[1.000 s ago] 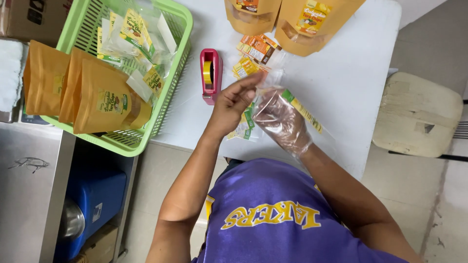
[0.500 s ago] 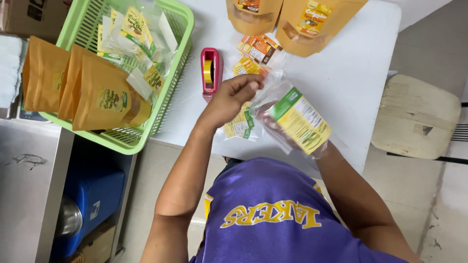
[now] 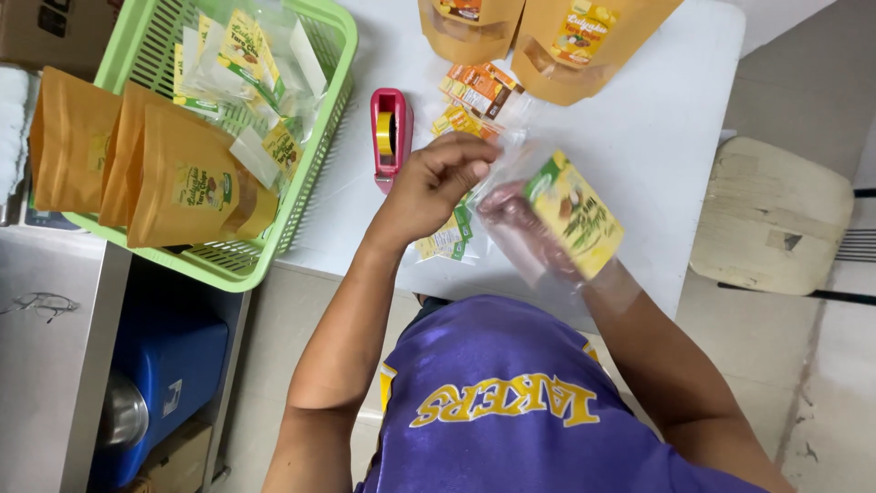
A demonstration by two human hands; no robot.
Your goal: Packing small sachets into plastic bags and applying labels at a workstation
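Left hand [image 3: 429, 187]: its fingers are curled and pinch the top edge of a clear plastic bag [image 3: 511, 173] above the white bench [image 3: 657, 119].
Right hand [image 3: 529, 233]: it is pushed inside the clear plastic bag, so the bag wraps around it like a glove. It holds a yellow and green label card [image 3: 575, 215] through the plastic.
Label card: it is tilted, with its green corner up near the left hand's fingers.
Small packets [image 3: 447, 239]: they lie flat on the bench just under the left hand, near the bench's edge.
Tape holder [image 3: 391, 135]: it is pink with a yellow roll in it. It sits on the bench just beside the left hand.
Orange packets [image 3: 476, 89]: a little pile on the bench, above the hands.
Big brown pouches [image 3: 547, 36]: two stand at the far side of the bench.
Green basket [image 3: 315, 173]: it sits at the left, hanging over the bench's edge. It holds brown pouches [image 3: 178, 183] and clear bags with yellow cards [image 3: 242, 50].
Stool [image 3: 771, 219]: it is pale and sits to the right of the bench.
Blue box [image 3: 169, 365]: down low on the left.
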